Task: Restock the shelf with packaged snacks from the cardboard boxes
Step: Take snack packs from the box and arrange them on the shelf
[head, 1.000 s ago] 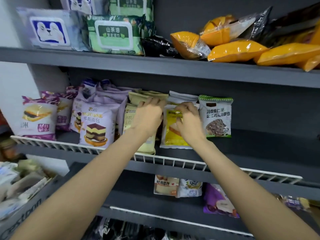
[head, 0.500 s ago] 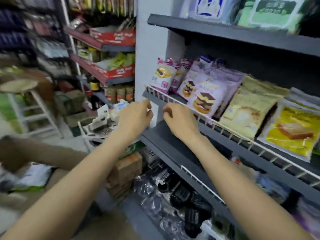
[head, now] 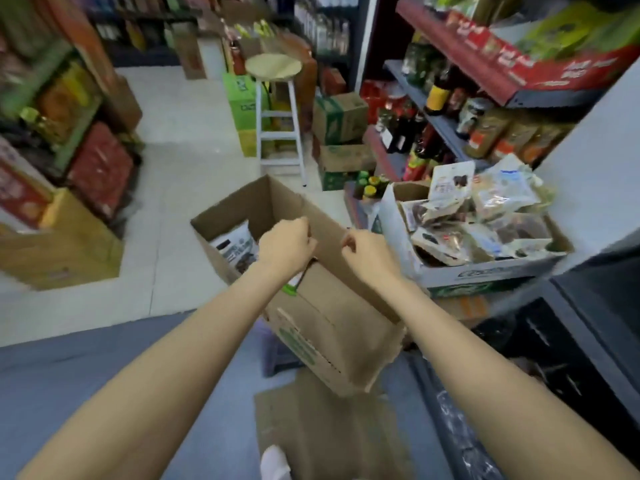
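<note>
An open brown cardboard box stands on the floor in front of me, with a white and dark snack packet lying inside at its left. My left hand hovers over the box's opening, fingers loosely curled and holding nothing. My right hand hangs beside it over the box's right wall, also loosely curled and empty. A white cardboard tray box to the right is heaped with several clear snack packets. The dark shelf edges in at the right.
A white stool stands in the aisle beyond the box. Stacked cartons and bottle shelves line the right side. Boxes of goods line the left. Flattened cardboard lies on the floor near my feet.
My view has swung from the snack shelf down and left to the floor boxes. Both hands have left the shelf packets and now hang empty over the open brown box.
</note>
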The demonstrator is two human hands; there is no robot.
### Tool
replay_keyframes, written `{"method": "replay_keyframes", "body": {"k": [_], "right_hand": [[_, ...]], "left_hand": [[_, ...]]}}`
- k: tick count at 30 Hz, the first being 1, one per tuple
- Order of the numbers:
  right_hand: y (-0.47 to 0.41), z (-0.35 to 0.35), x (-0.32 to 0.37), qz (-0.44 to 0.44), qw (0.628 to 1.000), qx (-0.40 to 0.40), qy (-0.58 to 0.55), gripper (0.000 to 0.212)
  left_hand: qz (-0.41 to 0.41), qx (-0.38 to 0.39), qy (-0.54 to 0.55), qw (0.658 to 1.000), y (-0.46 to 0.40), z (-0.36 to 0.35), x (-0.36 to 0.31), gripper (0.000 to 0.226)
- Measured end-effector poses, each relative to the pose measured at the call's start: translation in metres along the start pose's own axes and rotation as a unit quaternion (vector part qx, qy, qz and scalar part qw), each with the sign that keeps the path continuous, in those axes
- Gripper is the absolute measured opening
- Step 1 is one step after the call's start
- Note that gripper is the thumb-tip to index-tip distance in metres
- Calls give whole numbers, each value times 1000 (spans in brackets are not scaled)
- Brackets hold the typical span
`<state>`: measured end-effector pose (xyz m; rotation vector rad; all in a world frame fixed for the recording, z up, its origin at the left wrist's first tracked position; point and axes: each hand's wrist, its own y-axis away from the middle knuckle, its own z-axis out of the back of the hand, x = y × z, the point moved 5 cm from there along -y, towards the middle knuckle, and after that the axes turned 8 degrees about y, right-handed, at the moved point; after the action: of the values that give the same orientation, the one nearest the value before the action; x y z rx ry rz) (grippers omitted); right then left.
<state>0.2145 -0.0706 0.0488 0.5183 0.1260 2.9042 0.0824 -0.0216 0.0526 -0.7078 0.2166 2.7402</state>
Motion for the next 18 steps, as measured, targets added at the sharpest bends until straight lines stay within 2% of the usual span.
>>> {"method": "replay_keyframes", "body": {"k": [4,11,13,15,18], "right_hand": [[-70,-76,20,-7,998,68,7,25],[-174,-211,19,-23,985,170,22,48],[-193,-252,14,-11,981,189,28,63],[-206,-286,12,8,981,194,25,80],[-221,-322,9,25,981,178,70,84]], "left_hand": [[59,56,-35,996,-47,-30,75,25],[159,179,-92,966,-124,-113,175,51],[179,171,-107,963,-143,-131,200,60],[194,114,-132,966,-161,-140,225,62],[227,37,-133,964,-182,-142,256,61]]}}
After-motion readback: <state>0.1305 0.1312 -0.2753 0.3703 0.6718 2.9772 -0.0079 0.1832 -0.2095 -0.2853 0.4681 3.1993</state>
